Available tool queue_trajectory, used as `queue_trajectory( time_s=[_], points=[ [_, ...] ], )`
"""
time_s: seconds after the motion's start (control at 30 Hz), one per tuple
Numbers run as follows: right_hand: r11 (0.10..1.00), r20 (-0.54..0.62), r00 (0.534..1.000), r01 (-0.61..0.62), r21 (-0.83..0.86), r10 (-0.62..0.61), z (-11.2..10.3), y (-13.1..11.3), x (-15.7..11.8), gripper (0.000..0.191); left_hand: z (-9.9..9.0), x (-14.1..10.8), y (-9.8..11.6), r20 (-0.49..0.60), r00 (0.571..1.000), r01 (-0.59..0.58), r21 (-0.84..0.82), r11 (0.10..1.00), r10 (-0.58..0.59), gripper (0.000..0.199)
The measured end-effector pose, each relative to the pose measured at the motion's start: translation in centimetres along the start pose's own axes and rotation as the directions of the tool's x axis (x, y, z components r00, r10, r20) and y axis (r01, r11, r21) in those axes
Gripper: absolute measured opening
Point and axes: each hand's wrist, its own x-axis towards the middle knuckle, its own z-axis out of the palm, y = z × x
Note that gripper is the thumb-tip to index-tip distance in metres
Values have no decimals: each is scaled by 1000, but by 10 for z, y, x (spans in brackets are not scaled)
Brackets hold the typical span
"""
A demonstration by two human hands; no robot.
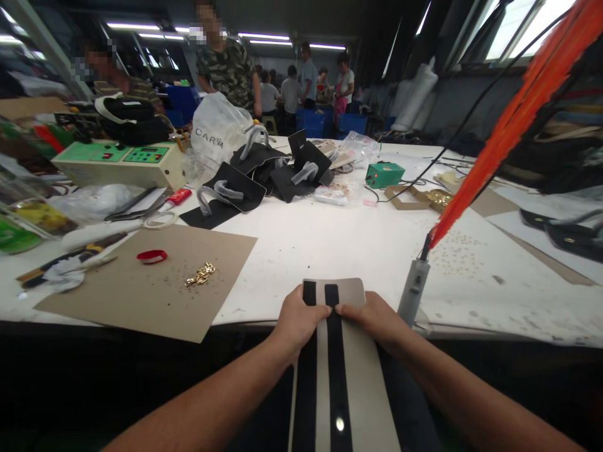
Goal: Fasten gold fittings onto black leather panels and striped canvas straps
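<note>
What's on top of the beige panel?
Two black strips run along the beige panel; the left hand and right hand overlap its far end. Whatever lies beneath strips and hands is covered.

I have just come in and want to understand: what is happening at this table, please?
The person's left hand and right hand hold a pale panel with black strips, thumbs together near one strip. Gold-coloured pieces lie on a brown sheet to the left; black pieces are heaped farther back on the white table.
</note>
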Motion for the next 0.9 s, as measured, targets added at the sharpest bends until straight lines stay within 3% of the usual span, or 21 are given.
queue_trajectory(
  time_s=[0.07, 0.17, 0.37, 0.43, 0.5, 0.57, 0.63, 0.7, 0.73, 0.8, 0.9],
  points=[
    [999, -30, 999, -42, -18, 41, 0, 0, 15, 40, 2, 18, 1, -15, 1000, 4, 97, 995, -2, 34],
    [981, -74, 995, -83, -173, 71, -2, -2, 30, 33, 4, 34, 3, -18, 1000, -9, 204, 979, 13, 30],
    [935, -142, 990, -48, -352, -3, -4, -2, 38, 29, 5, 43, 1, 19, 998, -66, 367, 928, 64, 29],
    [935, -149, 989, -35, -353, -19, -4, -2, 37, 31, 5, 43, -1, 4, 996, -87, 404, 910, 93, 34],
    [938, -154, 988, -36, -344, -18, -2, -2, 34, 32, 3, 40, -2, -34, 990, -108, 439, 892, 137, 52],
    [942, -160, 987, -39, -334, -16, -1, -2, 33, 33, 0, 36, -5, -72, 963, -198, 472, 859, 261, 78],
    [943, -163, 986, -34, -330, -21, -1, -2, 32, 35, -4, 30, -8, -58, 881, -372, 528, 763, 470, 90],
    [941, -163, 986, -20, -339, -37, -1, -2, 32, 35, -7, 24, -13, 38, 777, -525, 588, 615, 628, 78],
    [938, -162, 986, -14, -347, -46, 0, -1, 32, 35, -7, 20, -16, 100, 749, -568, 606, 557, 656, 68],
    [932, -146, 987, 5, -364, -62, 0, 2, 31, 35, -5, 12, -22, 181, 750, -588, 623, 516, 636, 48],
    [921, -94, 994, 21, -390, -62, -2, 11, 33, 36, 5, 4, -35, 160, 779, -544, 653, 527, 606, 35]
  ],
)
